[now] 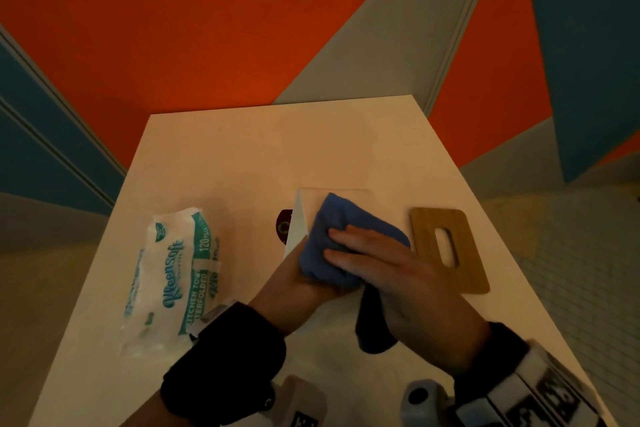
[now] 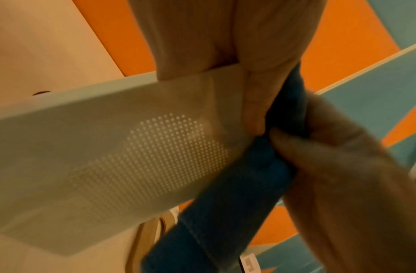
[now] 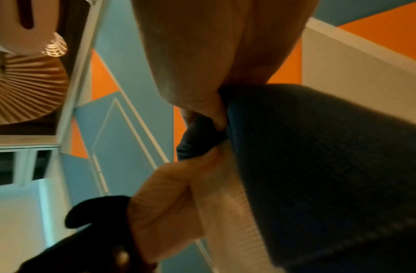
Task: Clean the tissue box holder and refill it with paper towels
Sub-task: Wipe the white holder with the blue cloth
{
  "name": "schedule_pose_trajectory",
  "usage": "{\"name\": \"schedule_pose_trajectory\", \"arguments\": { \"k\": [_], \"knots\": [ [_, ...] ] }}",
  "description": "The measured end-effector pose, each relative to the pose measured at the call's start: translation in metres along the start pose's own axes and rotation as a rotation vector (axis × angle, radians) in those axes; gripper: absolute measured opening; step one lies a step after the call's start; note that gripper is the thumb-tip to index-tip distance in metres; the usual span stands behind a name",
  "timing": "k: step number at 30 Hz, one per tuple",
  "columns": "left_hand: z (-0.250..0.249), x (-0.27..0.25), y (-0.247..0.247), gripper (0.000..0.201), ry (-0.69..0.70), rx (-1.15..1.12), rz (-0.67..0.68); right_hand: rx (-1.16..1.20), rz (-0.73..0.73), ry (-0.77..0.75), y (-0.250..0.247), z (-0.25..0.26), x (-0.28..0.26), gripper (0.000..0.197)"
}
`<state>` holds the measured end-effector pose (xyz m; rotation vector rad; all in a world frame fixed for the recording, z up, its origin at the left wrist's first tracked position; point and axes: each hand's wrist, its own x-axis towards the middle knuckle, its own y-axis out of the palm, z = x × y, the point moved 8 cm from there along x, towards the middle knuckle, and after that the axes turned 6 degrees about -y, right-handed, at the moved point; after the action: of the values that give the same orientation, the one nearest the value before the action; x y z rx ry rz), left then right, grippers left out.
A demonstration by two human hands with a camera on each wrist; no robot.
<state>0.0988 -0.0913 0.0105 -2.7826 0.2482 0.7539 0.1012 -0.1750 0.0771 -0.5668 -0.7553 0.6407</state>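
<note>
The white tissue box holder [image 1: 297, 225] is tilted up off the table, empty, its perforated wall [image 2: 109, 157] facing the left wrist view. My left hand [image 1: 291, 274] grips it from the near side, thumb [image 2: 253, 103] on the wall. A blue cloth [image 1: 332, 215] lies over the holder's upper edge. My right hand [image 1: 332, 243] presses it there with straight fingers on top and the thumb [image 2: 295, 140] underneath, pinching the cloth [image 3: 319, 166]. A loose end hangs down below the hands. The pack of paper towels [image 1: 173, 270] lies sealed on the left.
The bamboo lid [image 1: 446, 246] with its slot lies flat to the right of the holder. A small dark round object [image 1: 282, 227] sits just behind the holder. The white table [image 1: 242, 156] ends close behind; orange and blue wall panels stand beyond.
</note>
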Motion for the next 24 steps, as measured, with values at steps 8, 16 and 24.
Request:
{"name": "schedule_pose_trajectory", "arguments": {
  "k": [8,16,24],
  "knots": [
    [-0.025,-0.001,-0.006,0.054,0.333,-0.334,0.084,-0.002,-0.037,0.109,-0.004,-0.017,-0.022,0.037],
    [-0.019,-0.004,-0.013,0.052,0.330,-0.306,0.092,-0.099,-0.100,0.116,-0.015,-0.013,-0.014,0.045],
    [-0.012,-0.006,-0.011,0.053,0.292,-0.286,0.090,-0.107,-0.028,0.263,-0.012,-0.030,-0.005,0.049]
  ]
}}
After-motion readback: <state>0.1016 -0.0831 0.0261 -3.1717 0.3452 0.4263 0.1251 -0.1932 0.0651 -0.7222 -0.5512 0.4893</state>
